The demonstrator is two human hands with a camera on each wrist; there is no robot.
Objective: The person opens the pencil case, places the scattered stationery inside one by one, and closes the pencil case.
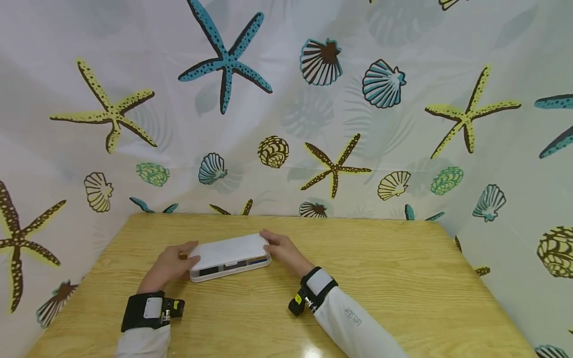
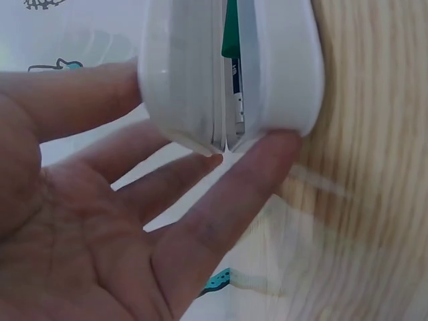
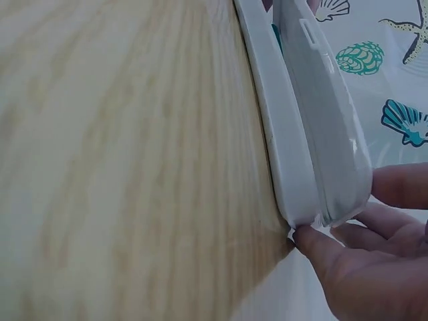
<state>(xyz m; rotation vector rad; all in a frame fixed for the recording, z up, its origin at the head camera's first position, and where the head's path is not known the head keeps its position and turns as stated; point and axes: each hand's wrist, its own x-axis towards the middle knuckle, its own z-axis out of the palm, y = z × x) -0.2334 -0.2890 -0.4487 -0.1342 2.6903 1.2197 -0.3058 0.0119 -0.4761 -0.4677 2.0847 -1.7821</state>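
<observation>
A white pencil case (image 1: 230, 249) lies on the table, its lid (image 3: 324, 127) raised slightly from the base (image 3: 277, 114). My left hand (image 1: 167, 266) holds its left end; in the left wrist view, one digit touches the lid (image 2: 180, 80) and another presses the base (image 2: 287, 73). At the right end my right hand (image 1: 286, 254) grips the case, thumb and fingers spread across lid and base. Through the gap show a green item (image 2: 231, 33) and a dark, pencil-like stick (image 2: 237, 87) with HB lettering. Most of the contents are hidden under the lid.
The pale wood table (image 1: 380, 278) extends around the case. Behind it and along the sides hangs a white cloth (image 1: 286, 114) printed with starfish and shells. Camera straps circle both wrists.
</observation>
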